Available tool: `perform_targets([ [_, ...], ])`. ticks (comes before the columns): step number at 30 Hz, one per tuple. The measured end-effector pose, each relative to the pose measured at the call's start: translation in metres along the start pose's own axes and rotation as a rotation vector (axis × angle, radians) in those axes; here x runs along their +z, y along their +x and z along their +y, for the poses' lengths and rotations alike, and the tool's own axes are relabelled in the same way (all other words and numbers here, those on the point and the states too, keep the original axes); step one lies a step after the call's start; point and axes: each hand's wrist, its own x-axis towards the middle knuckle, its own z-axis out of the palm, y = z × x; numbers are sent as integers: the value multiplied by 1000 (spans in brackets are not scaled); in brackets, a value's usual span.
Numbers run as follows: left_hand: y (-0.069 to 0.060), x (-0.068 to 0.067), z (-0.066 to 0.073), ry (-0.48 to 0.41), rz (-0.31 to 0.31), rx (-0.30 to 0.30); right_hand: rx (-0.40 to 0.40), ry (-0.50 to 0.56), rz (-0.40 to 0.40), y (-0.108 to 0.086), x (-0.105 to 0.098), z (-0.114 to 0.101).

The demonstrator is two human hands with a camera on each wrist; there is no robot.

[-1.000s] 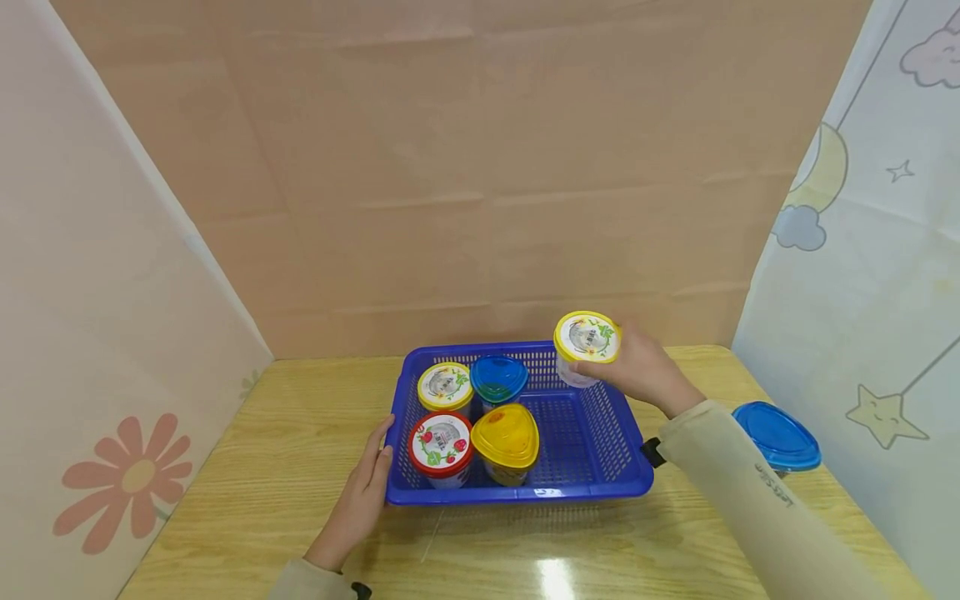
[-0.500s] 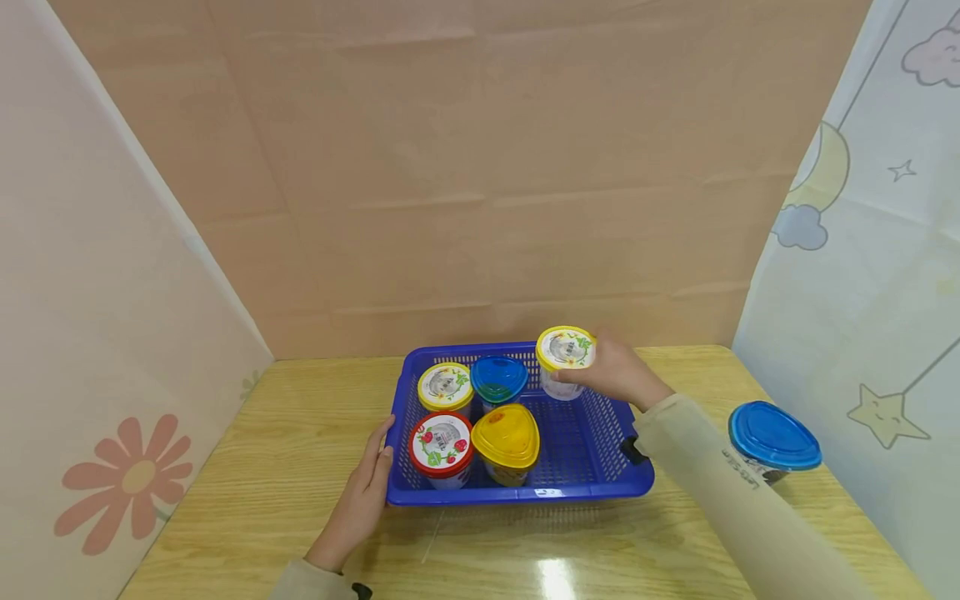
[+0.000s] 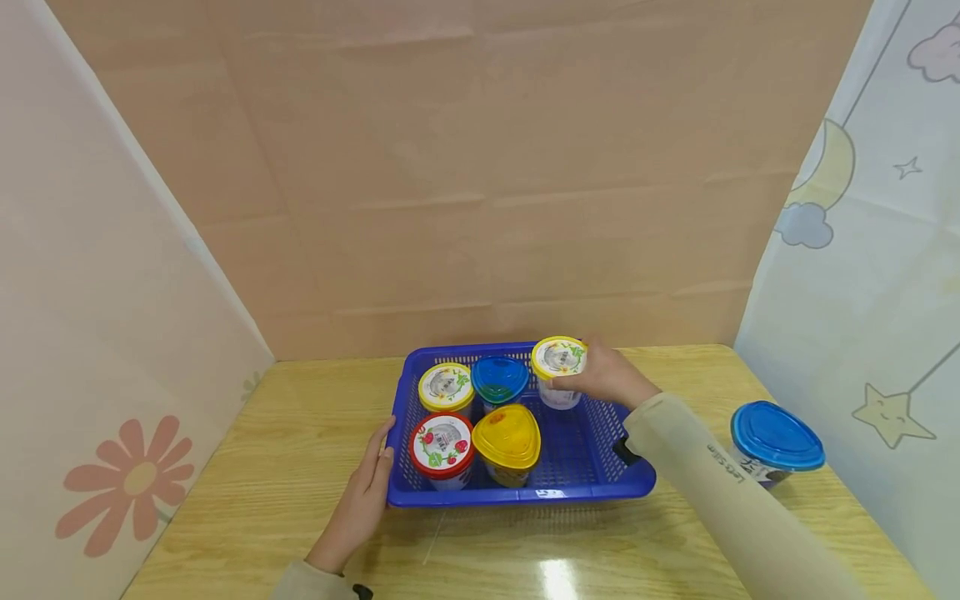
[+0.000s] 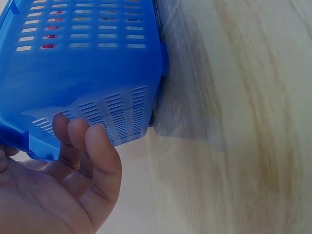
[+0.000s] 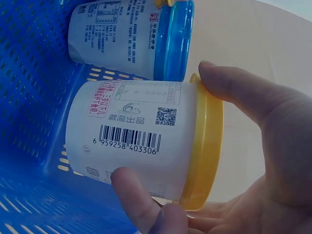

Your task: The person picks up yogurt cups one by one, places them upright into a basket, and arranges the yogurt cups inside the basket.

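Note:
My right hand (image 3: 609, 377) grips a white cup with a round yellow-rimmed lid (image 3: 559, 358) at the back right of the blue basket (image 3: 517, 496). In the right wrist view the cup (image 5: 131, 131) shows a barcode, with my thumb at its lid and fingers round its side. Whether its base touches the basket floor I cannot tell. My left hand (image 3: 358, 504) holds the basket's left rim, fingers curled beneath it in the left wrist view. Inside stand another yellow-rimmed cup (image 3: 446, 385), a red-lidded cup (image 3: 441, 444), a blue-lidded cup (image 3: 499, 379) and a yellow-lidded cup (image 3: 507, 437).
Another blue-lidded cup (image 3: 776, 437) stands on the wooden table (image 3: 300, 433), right of the basket and beside my right sleeve (image 3: 720, 483). A brown backdrop (image 3: 480, 208) rises behind the table, with pale patterned panels at both sides.
My right hand has carried the yellow-rimmed cup left and down, from above the basket's back right corner to inside it. The left hand and the basket have stayed in place.

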Motion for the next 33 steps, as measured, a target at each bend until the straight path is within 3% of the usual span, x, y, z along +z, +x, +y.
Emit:
perform_targets([
  [9,-1,-1,-1,0,10,17,53,-26,-58,1,3,0],
  [26,-1,0,-1,-11,-15,2,87,-31,-88,0,9,2],
  [33,-1,0,-1,-3,-2,16,100,-130,-74,2,12,1],
])
